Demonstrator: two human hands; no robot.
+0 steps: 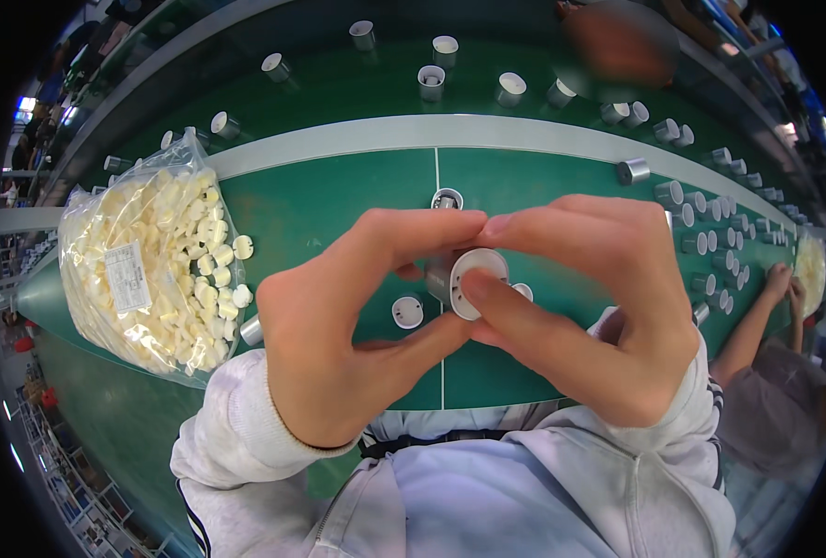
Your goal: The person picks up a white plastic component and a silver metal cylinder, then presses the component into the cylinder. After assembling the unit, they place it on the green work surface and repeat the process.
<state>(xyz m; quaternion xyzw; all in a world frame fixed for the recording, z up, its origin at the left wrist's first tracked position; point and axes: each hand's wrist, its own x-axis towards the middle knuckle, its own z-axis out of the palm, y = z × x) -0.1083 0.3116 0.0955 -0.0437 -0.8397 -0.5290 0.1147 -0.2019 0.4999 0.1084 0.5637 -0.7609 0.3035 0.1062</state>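
Note:
Over the middle of the green table I hold a short silver-grey cylinder (438,280) with a white end face turned to the right. My left hand (315,316) pinches it between thumb and fingers. The thumb of my right hand (608,307) presses on the white face, which shows small dark holes, while its index finger reaches over the top and meets my left one. Below the cylinder a white round cap with small holes (407,312) lies on the table. Just beyond my fingers stands an open cylinder (447,198) with parts inside. Another white piece (523,291) is mostly hidden by my right hand.
A clear plastic bag (129,279) of cream caps lies open at left, some spilling out. Silver cylinders (710,242) crowd the right side; more stand beyond the pale rail (366,137). A blurred shape (617,46) is at the far side. Another person's arm (752,321) reaches in at right.

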